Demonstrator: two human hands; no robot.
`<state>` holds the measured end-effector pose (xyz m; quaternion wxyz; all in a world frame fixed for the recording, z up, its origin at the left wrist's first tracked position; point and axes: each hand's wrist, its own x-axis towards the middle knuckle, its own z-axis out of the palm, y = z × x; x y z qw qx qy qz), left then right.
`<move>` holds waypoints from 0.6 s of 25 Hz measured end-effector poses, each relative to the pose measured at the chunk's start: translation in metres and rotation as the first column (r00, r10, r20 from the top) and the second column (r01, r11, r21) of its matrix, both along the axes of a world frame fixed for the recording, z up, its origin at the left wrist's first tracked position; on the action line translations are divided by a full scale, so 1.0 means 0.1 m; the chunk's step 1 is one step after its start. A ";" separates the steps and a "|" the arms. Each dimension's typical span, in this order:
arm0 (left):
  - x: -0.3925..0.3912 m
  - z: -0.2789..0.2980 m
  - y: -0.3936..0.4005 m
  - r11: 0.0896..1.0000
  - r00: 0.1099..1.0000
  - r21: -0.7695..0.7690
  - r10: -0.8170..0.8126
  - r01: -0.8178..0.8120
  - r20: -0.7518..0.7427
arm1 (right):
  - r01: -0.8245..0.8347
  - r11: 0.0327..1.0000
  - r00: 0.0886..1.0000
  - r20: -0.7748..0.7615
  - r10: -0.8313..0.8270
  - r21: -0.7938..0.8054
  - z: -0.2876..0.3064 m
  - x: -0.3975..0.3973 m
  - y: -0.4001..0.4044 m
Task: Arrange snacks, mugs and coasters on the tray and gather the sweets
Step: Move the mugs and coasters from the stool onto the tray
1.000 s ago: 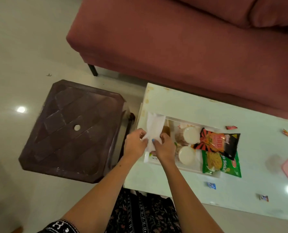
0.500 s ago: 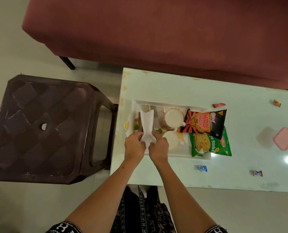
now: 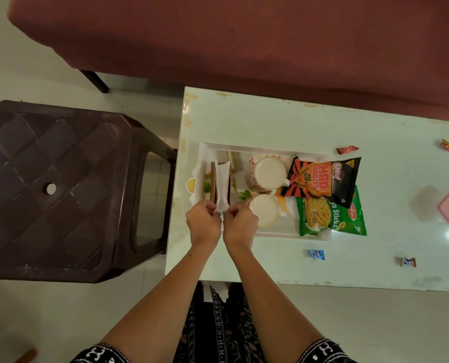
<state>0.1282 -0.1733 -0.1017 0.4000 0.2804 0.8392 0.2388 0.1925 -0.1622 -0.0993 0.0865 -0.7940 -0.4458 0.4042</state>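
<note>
We see the tray [image 3: 265, 147] on the table's [image 3: 270, 119] left end; in it two mugs [image 3: 269, 174] sit mid-tray, one behind the other; two snack bags [image 3: 323, 179] overlap its right rim; a napkin holder [image 3: 220, 183] stands at its left; sweets [image 3: 316, 254] lie scattered on the table to the right; a stool [image 3: 61, 189] stands left of the table; a sofa [image 3: 244, 40] lies behind.

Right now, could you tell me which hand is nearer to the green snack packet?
Right. The right hand is beside the mugs, closer to the green snack packet; the left hand sits farther away.
</note>
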 end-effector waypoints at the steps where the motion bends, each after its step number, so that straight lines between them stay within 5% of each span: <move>1: 0.00 -0.02 -0.01 1.000 1.000 -0.007 0.004 -0.004 0.004 | -0.013 1.000 1.000 0.013 0.013 -0.004 -0.02 0.00 -0.01; 15: -0.20 0.09 -0.10 0.980 0.995 -0.197 0.041 -0.023 0.088 | -0.148 0.989 0.986 0.073 0.147 0.018 0.27 0.18 -0.05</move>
